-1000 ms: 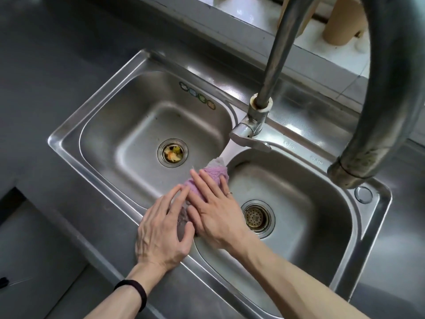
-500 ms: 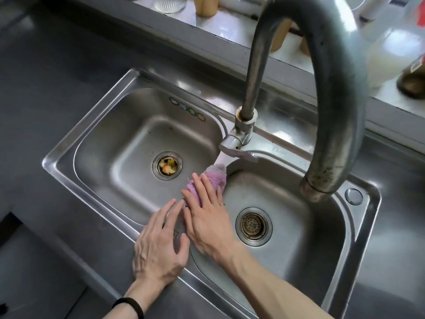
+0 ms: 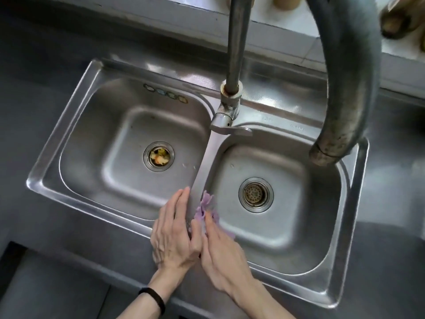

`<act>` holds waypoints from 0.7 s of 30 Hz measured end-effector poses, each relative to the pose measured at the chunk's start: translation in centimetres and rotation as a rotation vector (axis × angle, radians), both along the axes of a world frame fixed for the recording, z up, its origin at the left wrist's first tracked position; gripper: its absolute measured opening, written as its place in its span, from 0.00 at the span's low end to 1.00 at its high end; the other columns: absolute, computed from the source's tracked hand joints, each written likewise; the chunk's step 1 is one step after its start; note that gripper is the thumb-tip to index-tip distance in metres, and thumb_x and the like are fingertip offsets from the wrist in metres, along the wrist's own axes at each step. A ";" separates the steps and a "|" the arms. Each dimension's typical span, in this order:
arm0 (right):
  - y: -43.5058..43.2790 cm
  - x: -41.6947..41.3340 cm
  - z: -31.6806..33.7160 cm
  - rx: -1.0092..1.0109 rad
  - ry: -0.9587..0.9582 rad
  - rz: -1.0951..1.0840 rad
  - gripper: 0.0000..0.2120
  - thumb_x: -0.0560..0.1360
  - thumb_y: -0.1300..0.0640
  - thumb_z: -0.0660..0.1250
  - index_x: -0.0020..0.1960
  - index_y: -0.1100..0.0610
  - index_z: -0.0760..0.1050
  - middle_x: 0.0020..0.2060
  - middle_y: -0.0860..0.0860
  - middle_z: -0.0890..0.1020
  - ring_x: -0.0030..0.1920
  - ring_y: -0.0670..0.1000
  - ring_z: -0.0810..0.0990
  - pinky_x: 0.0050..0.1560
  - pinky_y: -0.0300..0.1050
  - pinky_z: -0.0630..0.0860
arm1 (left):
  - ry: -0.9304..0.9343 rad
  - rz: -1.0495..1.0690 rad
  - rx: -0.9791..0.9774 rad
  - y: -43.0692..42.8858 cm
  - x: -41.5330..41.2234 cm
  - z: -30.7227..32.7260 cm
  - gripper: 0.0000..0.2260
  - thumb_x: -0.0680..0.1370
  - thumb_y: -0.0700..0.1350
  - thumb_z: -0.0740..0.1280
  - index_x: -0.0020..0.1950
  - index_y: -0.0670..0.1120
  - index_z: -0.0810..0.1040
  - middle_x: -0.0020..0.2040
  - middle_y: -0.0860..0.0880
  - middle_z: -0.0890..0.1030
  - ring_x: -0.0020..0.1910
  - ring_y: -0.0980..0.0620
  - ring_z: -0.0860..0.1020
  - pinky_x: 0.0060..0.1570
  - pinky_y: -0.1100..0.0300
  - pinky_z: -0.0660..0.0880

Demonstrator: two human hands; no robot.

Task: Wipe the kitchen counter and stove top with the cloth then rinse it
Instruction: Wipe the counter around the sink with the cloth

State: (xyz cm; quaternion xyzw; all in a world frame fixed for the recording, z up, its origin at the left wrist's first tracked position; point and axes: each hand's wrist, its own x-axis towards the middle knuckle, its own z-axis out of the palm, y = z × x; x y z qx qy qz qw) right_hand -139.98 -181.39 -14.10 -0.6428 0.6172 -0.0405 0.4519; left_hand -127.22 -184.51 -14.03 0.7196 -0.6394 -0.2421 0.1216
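Since a second ago the cloth (image 3: 205, 209) has slid back along the divider toward the sink's (image 3: 69, 125) near rim. Two basins, two drains, one faucet (image 3: 345, 65). Left hand (image 3: 171, 233) lies flat with fingers spread, just left of the purple cloth; right hand (image 3: 224, 252) presses it from its near side, fingers closed over it. Grey counter (image 3: 34, 65) surrounds the steel sink.

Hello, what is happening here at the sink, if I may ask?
A person is working a small purple cloth at the steel divider between the two basins of a stainless double sink. The right hand presses on the cloth, and the left hand lies flat beside it. No water shows at the curved metal faucet. Food scraps sit in the left drain.
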 end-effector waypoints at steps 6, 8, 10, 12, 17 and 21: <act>3.0 -4.0 1.2 0.043 0.011 -0.011 0.23 0.87 0.49 0.50 0.82 0.45 0.60 0.80 0.37 0.61 0.80 0.37 0.55 0.69 0.20 0.42 | -0.072 -0.083 0.081 -0.1 0.1 0.0 0.33 0.73 0.54 0.58 0.81 0.56 0.66 0.75 0.53 0.74 0.68 0.50 0.75 0.61 0.49 0.74; 4.3 -5.7 1.5 0.025 0.031 -0.009 0.22 0.87 0.50 0.53 0.80 0.43 0.64 0.78 0.35 0.64 0.80 0.36 0.57 0.72 0.22 0.46 | -0.080 -0.095 0.101 -0.1 0.1 0.1 0.33 0.73 0.54 0.58 0.81 0.57 0.66 0.74 0.54 0.74 0.67 0.50 0.76 0.61 0.49 0.74; 5.8 -7.3 1.7 -0.005 0.081 -0.020 0.21 0.86 0.51 0.56 0.78 0.44 0.68 0.75 0.37 0.70 0.76 0.39 0.67 0.73 0.29 0.57 | -0.092 -0.105 0.110 -0.1 0.1 0.1 0.33 0.73 0.55 0.58 0.81 0.57 0.65 0.74 0.54 0.74 0.67 0.50 0.76 0.62 0.49 0.74; 7.6 -8.9 1.6 -0.138 0.159 -0.074 0.19 0.84 0.52 0.59 0.72 0.49 0.77 0.67 0.43 0.81 0.66 0.47 0.81 0.66 0.37 0.69 | -0.099 -0.109 0.111 0.0 0.0 0.3 0.33 0.74 0.55 0.58 0.81 0.56 0.65 0.74 0.54 0.74 0.67 0.50 0.75 0.63 0.48 0.74; 9.1 -10.6 0.9 -0.413 0.338 -0.140 0.30 0.86 0.47 0.45 0.59 0.55 0.86 0.51 0.50 0.88 0.48 0.53 0.88 0.55 0.44 0.73 | -0.100 -0.113 0.123 -0.1 -0.2 0.9 0.33 0.73 0.55 0.57 0.80 0.55 0.67 0.74 0.53 0.75 0.67 0.50 0.76 0.63 0.48 0.74; 8.5 -9.9 0.5 -0.474 0.364 -0.170 0.33 0.85 0.46 0.43 0.56 0.53 0.87 0.45 0.48 0.87 0.42 0.52 0.87 0.52 0.43 0.72 | -0.024 -0.023 0.077 -0.4 -0.4 1.6 0.32 0.73 0.53 0.56 0.77 0.49 0.72 0.72 0.50 0.76 0.69 0.47 0.75 0.66 0.48 0.71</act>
